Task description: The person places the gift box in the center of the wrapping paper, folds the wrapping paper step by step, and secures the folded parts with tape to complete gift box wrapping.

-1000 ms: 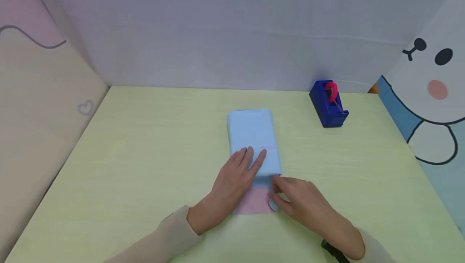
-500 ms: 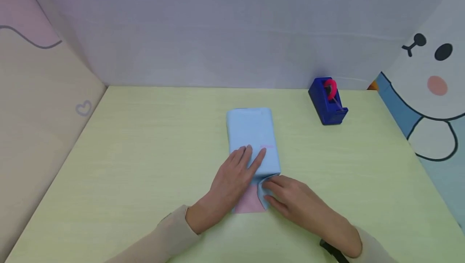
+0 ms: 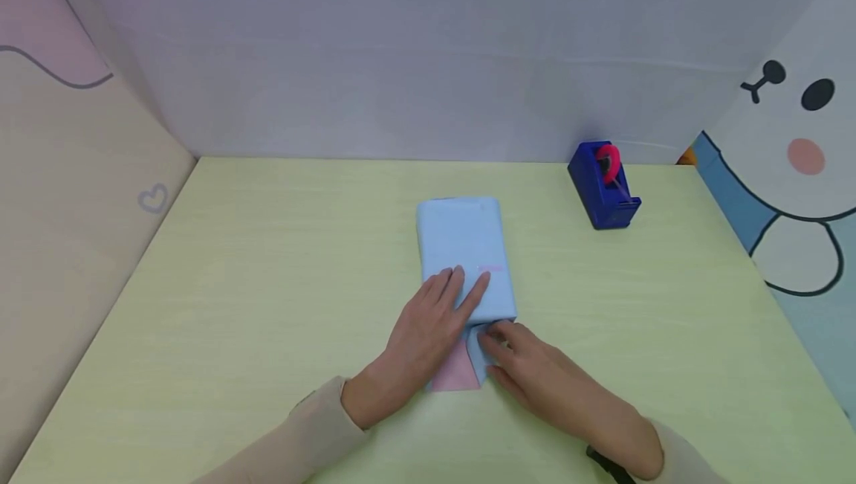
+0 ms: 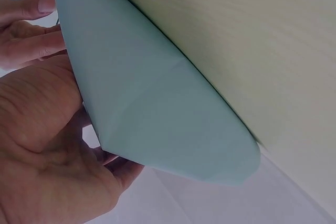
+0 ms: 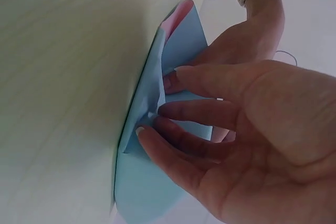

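A flat box-shaped parcel in light blue paper (image 3: 461, 235) lies on the table, with a small pink strip on its top. My left hand (image 3: 421, 339) rests on the parcel's near part, fingers extended. From the near end sticks out loose paper showing its pink inner side (image 3: 456, 371). The right edge of that paper is turned inward as a blue flap (image 3: 478, 365), and my right hand (image 3: 535, 372) presses it with its fingertips at the parcel's corner. In the right wrist view, the fingers (image 5: 173, 153) touch the creased side paper (image 5: 152, 90). The left wrist view shows the parcel's smooth blue side (image 4: 163, 93).
A dark blue tape dispenser (image 3: 605, 190) with a pink-red roll stands at the back right of the pale table (image 3: 267, 261). A greyish back wall (image 3: 401, 60) and printed side panels (image 3: 802, 149) border the table.
My right hand has shifted a little left, folding the right edge of the loose paper inward, so less pink shows. The left hand stays in place on the parcel.
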The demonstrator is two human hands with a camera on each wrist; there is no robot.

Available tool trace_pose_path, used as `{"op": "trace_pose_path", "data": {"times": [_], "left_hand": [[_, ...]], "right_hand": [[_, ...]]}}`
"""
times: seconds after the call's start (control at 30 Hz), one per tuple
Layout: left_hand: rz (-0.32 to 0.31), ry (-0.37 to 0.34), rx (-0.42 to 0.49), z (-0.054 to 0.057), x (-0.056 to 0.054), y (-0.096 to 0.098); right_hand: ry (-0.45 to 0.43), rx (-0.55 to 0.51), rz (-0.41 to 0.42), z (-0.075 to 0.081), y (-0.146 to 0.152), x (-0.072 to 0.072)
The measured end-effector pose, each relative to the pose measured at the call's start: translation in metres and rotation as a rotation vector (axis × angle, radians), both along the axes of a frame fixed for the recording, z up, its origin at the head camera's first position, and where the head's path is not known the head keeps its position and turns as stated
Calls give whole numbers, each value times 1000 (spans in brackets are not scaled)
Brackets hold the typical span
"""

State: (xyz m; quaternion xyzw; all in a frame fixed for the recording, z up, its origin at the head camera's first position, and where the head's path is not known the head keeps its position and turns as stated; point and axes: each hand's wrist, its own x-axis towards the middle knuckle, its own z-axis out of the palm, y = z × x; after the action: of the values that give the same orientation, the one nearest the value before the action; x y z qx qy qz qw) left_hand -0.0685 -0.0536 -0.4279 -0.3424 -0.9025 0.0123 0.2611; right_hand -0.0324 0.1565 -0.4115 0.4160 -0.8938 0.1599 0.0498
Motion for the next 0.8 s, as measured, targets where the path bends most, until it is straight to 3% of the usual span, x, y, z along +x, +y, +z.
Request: {"op": "trace_pose_path", "data": {"times": [0.8], "left_hand": [[-14, -32, -3, 1, -1, -1]], "right_hand": [[175, 111, -2, -16, -11, 3]]}}
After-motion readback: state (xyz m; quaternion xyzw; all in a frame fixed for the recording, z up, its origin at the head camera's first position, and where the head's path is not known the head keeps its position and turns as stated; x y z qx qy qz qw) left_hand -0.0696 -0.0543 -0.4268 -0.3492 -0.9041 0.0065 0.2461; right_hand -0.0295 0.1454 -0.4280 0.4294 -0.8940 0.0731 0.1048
